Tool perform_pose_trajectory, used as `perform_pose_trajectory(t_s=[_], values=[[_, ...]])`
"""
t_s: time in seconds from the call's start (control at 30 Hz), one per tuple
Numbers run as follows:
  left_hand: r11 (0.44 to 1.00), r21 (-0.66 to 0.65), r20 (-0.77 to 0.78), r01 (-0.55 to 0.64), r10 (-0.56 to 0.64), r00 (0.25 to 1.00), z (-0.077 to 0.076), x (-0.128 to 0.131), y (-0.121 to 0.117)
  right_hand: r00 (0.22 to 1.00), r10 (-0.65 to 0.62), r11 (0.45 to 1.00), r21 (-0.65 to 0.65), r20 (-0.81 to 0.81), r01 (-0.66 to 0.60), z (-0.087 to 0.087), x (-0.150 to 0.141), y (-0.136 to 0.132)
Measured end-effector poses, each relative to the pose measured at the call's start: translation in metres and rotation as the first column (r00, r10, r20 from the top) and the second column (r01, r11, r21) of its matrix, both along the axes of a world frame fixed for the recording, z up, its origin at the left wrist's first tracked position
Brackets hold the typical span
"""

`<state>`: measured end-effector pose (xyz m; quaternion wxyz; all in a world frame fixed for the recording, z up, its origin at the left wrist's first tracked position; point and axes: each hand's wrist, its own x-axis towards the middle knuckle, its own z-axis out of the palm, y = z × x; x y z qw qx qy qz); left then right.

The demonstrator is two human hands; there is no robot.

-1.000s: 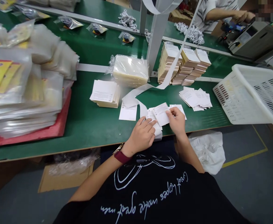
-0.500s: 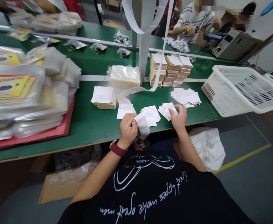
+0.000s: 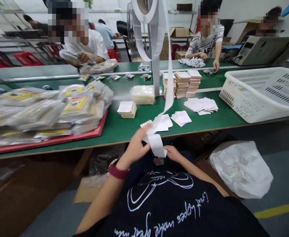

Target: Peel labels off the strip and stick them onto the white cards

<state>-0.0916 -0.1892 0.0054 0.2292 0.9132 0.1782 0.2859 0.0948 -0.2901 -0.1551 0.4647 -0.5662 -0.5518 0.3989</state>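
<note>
My left hand grips a long white paper strip between thumb and fingers, just in front of the table edge. The strip comes down from a roll hung on a post, and its lower part curls towards my lap. Beside that lower part, my right hand pinches a small white piece of paper; whether it is a card or the strip's end I cannot tell. Beyond my hands lie spread white cards, a smaller pile of cards and a loose heap of cards.
Bagged yellow packs cover a red tray on the left. A card stack, clear bags and tall card stacks stand behind. Right are a white basket and a white sack. Co-workers sit opposite.
My right hand has left the small card pile and come back to the strip near my lap. My left hand still holds the strip. The view has tilted up and shows more co-workers.
</note>
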Motion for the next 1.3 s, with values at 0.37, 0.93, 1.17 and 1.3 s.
perform_pose_trajectory(t_s=[0.37,0.93,1.17,1.3], values=[[0.844,0.41,-0.111,-0.346,0.423,0.899,-0.096,-0.007,0.034,0.72,-0.389,0.919,-0.3,-0.574,0.257,-0.066,-0.01,0.015],[0.858,-0.214,0.222,-0.466,0.507,0.833,-0.088,-0.016,0.007,0.533,-0.644,0.764,-0.482,-0.549,0.428,-0.113,0.014,0.01],[0.682,-0.575,0.298,-0.452,0.689,0.661,-0.069,-0.042,-0.007,0.703,-0.534,0.825,-0.473,-0.471,0.31,-0.103,0.006,0.003],[0.675,-0.602,0.35,-0.427,0.703,0.619,-0.052,-0.048,-0.011,0.772,-0.481,0.843,-0.463,-0.416,0.275,-0.089,0.001,0.003]])
